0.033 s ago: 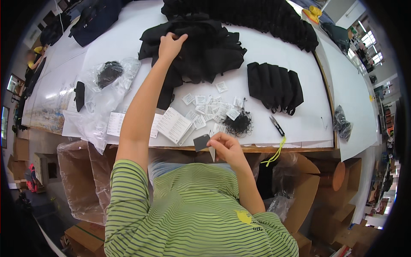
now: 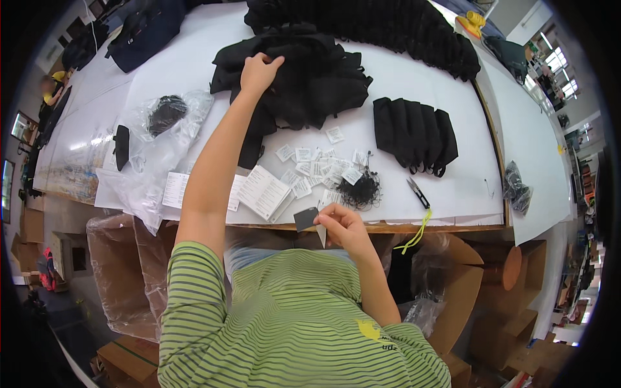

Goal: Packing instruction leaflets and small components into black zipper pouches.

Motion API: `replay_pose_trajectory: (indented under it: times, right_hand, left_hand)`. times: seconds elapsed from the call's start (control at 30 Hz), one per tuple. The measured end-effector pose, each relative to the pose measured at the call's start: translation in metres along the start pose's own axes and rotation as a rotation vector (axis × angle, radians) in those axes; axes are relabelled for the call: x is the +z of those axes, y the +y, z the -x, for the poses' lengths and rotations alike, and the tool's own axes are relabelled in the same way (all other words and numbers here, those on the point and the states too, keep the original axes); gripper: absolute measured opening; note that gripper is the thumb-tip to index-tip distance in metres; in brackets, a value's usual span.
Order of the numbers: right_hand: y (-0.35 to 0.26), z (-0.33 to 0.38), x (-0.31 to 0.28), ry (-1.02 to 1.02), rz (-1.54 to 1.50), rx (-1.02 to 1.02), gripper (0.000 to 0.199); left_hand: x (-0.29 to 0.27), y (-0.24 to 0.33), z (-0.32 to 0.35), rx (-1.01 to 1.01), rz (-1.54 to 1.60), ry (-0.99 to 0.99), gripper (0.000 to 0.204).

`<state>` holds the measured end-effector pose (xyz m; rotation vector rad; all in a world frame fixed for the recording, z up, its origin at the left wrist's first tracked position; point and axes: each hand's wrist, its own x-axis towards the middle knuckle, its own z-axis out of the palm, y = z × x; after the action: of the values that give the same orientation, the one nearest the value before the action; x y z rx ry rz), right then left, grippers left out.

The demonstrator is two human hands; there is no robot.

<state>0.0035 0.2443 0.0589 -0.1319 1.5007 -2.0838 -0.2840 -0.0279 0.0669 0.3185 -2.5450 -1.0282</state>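
Observation:
My left hand (image 2: 261, 72) reaches far forward, its fingers pinched on the edge of a heap of black cloth pieces (image 2: 310, 84). Close to my body, at the table's front edge, my right hand (image 2: 343, 225) holds hang tags (image 2: 305, 219), one side dark grey and another white, between thumb and fingers. Just beyond it lie a tangle of thin black strings (image 2: 359, 190) and a scatter of small white printed packets (image 2: 317, 169). A stack of white printed cards (image 2: 264, 192) sits left of my right hand.
Right of the heap is a row of folded black cloth items (image 2: 415, 134). Thread snips (image 2: 419, 193) with a yellow cord lie near the front edge. A clear plastic bag (image 2: 145, 165) is at left; a long black pile (image 2: 388, 32) spans the back. Cardboard boxes (image 2: 456, 304) stand below.

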Motion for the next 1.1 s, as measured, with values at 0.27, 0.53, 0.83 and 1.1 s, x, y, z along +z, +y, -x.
replay_pose_trajectory:
  times: [0.27, 0.53, 0.83, 1.1]
  right_hand:
    - [-0.002, 0.002, -0.008, 0.034, -0.032, -0.020, 0.014]
    - [-0.004, -0.013, -0.010, 0.139, -0.051, -0.033, 0.013]
    - [0.006, -0.038, -0.008, 0.305, 0.113, -0.113, 0.012]
    - [0.016, -0.039, 0.004, 0.461, 0.509, -0.363, 0.010]
  left_hand:
    - [-0.003, 0.015, 0.024, -0.099, 0.486, -0.102, 0.036]
    - [-0.038, 0.033, 0.102, 0.097, 0.593, -0.190, 0.025]
    - [-0.040, 0.031, 0.199, -0.220, 0.745, -0.706, 0.026]
    - [-0.043, 0.029, 0.257, -0.332, 0.791, -0.689, 0.022]
